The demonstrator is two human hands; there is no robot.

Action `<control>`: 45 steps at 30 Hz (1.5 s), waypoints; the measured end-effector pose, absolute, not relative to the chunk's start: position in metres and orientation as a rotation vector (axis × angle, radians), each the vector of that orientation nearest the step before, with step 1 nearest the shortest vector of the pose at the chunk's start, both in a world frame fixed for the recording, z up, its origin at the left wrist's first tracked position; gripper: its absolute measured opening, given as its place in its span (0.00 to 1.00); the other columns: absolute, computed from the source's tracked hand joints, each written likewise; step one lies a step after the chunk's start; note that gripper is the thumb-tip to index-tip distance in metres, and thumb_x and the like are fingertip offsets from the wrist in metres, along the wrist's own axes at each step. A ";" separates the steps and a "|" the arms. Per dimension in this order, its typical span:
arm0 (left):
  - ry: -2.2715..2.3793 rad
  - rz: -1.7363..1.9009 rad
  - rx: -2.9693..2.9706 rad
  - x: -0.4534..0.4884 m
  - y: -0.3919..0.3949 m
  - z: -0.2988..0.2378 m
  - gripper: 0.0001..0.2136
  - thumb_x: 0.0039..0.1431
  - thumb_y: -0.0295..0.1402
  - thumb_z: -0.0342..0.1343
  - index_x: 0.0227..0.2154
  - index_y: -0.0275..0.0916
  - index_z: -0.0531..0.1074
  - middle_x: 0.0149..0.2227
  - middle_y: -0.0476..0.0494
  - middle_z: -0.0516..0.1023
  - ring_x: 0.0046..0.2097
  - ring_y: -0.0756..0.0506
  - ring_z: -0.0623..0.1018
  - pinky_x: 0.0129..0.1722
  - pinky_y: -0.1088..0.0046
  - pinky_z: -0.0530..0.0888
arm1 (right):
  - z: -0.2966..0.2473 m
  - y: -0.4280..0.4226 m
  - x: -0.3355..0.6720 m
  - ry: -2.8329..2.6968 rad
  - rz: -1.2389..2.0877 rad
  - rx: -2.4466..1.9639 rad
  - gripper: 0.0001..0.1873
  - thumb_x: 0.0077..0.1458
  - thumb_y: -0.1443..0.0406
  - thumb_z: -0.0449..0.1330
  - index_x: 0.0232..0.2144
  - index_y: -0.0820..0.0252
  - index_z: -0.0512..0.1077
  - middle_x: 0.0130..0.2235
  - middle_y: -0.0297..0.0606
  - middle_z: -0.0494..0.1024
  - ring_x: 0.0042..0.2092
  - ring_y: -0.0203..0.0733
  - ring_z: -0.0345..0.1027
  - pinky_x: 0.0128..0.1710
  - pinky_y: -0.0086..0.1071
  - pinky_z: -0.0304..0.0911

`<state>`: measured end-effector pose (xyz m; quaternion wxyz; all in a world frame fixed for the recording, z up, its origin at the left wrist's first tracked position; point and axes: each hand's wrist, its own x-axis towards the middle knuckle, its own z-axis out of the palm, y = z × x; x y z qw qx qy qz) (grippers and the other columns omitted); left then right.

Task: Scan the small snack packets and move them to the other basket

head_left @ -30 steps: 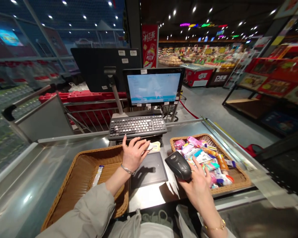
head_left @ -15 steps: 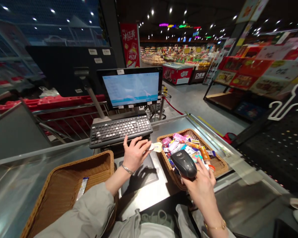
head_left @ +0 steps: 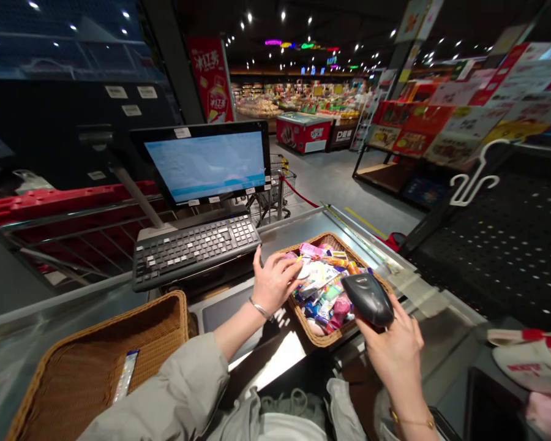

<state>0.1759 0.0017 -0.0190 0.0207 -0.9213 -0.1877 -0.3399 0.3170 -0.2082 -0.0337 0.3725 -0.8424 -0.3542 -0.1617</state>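
My right hand [head_left: 397,346] grips a black handheld barcode scanner [head_left: 368,298], held just above the near right rim of a wicker basket [head_left: 319,337] full of several small colourful snack packets [head_left: 324,285]. My left hand [head_left: 275,282] reaches over the basket's left rim, fingers curled on a small pale packet [head_left: 304,269] at the pile's edge. A second wicker basket [head_left: 105,349] lies at the left, holding one slim white packet [head_left: 125,373].
A black keyboard [head_left: 193,248] and a lit till screen [head_left: 206,160] stand behind the baskets on the steel counter [head_left: 266,355]. A dark scan plate [head_left: 220,309] lies between the baskets. Red shopping carts [head_left: 59,202] line the left; shop shelves [head_left: 445,116] and a black pegboard [head_left: 500,245] stand right.
The view has swung right. My left hand moved from in front of the keyboard to the right basket with the pale packet. My right hand kept the scanner and stayed over the basket's near rim.
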 end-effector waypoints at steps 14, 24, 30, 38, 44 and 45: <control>-0.875 -0.949 -2.824 0.136 0.008 -0.010 0.25 0.61 0.47 0.54 0.59 0.44 0.65 0.58 0.39 0.72 0.61 0.36 0.67 0.66 0.40 0.39 | -0.035 -0.189 0.308 -1.052 -0.314 -2.089 0.19 0.53 0.52 0.56 0.38 0.59 0.76 0.47 0.48 0.79 0.60 0.55 0.61 0.59 0.53 0.52; -1.181 -0.955 -2.696 0.041 0.002 -0.010 0.22 0.60 0.43 0.57 0.56 0.46 0.67 0.57 0.44 0.74 0.60 0.39 0.69 0.66 0.44 0.42 | -0.034 -0.147 0.267 -1.331 -0.189 -1.916 0.15 0.51 0.54 0.58 0.34 0.58 0.76 0.46 0.47 0.79 0.60 0.56 0.61 0.60 0.54 0.51; -1.366 -0.960 -2.565 -0.015 -0.007 -0.020 0.21 0.61 0.42 0.57 0.55 0.46 0.68 0.55 0.44 0.76 0.58 0.39 0.71 0.66 0.46 0.45 | -0.039 -0.125 0.237 -1.511 -0.081 -1.816 0.14 0.50 0.57 0.59 0.36 0.58 0.76 0.45 0.46 0.80 0.60 0.57 0.61 0.61 0.55 0.50; -1.632 -0.840 -2.375 -0.095 -0.017 -0.038 0.19 0.61 0.40 0.58 0.54 0.46 0.69 0.54 0.45 0.77 0.56 0.40 0.73 0.64 0.47 0.49 | -0.045 -0.102 0.194 -1.764 0.165 -1.724 0.10 0.47 0.59 0.60 0.32 0.55 0.76 0.50 0.41 0.79 0.62 0.59 0.59 0.61 0.61 0.46; -1.790 -0.737 -2.281 -0.144 -0.026 -0.057 0.19 0.61 0.40 0.57 0.54 0.46 0.69 0.53 0.44 0.77 0.55 0.40 0.74 0.63 0.48 0.53 | -0.046 -0.088 0.164 -1.851 0.297 -1.698 0.08 0.47 0.60 0.60 0.31 0.55 0.76 0.50 0.40 0.79 0.63 0.59 0.58 0.61 0.61 0.45; -1.808 -0.715 -2.278 -0.151 -0.028 -0.060 0.19 0.61 0.40 0.57 0.54 0.46 0.69 0.53 0.44 0.77 0.54 0.40 0.74 0.62 0.48 0.54 | -0.046 -0.087 0.159 -1.869 0.315 -1.697 0.08 0.47 0.61 0.61 0.31 0.55 0.76 0.50 0.39 0.79 0.64 0.58 0.57 0.62 0.61 0.44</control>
